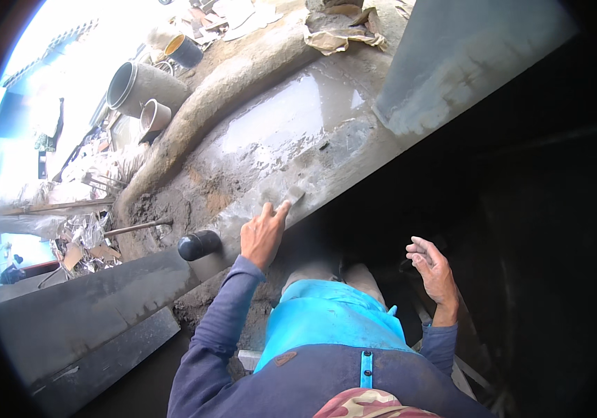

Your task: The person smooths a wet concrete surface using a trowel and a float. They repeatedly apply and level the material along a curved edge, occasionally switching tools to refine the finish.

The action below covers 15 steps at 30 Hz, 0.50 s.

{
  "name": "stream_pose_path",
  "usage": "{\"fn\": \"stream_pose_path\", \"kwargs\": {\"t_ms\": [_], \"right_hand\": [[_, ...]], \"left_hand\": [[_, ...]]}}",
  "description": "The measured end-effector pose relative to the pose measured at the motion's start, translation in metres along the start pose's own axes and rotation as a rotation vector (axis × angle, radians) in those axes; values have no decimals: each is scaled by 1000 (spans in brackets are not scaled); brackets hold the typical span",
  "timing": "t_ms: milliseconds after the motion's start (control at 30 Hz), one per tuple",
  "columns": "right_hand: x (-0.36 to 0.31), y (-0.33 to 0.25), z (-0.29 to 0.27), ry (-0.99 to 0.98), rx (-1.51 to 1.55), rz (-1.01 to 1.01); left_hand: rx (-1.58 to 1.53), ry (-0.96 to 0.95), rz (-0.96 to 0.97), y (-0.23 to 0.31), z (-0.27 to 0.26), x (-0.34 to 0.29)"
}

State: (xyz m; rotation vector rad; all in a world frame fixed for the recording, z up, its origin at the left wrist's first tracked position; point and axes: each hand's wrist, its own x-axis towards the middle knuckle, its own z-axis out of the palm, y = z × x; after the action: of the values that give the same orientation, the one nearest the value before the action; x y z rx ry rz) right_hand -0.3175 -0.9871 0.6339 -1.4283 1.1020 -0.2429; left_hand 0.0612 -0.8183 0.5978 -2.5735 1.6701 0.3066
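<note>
My left hand (264,233) reaches over the edge of a wet grey ledge (354,167), back of the hand up. Its fingers are bent toward a small flat greyish piece (296,196) at the tips; what the piece is, and how it is gripped, I cannot make out. Near that wrist a black rounded cylinder end (199,245) sticks up beside the ledge. My right hand (433,273) hangs over the dark area to the right, grey-smeared, with loosely bent fingers and thumb apart. Nothing clear shows in it.
Beyond the ledge lies a shiny wet grey puddle (277,122), bordered by a rounded earthen ridge (236,80). Buckets (146,89) stand past it among rubble. Grey panels slope at the upper right (466,63) and lower left (96,306). A rod (138,227) lies near the mud.
</note>
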Motion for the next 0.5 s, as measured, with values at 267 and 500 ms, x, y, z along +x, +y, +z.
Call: {"fn": "stream_pose_path", "kwargs": {"t_ms": [267,500], "right_hand": [[-15,-15,2,45,0,-2],[-27,20,-4,89,-30,65]], "left_hand": [[0,124,20,19,7,93],[-44,144,0,9,6,67]]}}
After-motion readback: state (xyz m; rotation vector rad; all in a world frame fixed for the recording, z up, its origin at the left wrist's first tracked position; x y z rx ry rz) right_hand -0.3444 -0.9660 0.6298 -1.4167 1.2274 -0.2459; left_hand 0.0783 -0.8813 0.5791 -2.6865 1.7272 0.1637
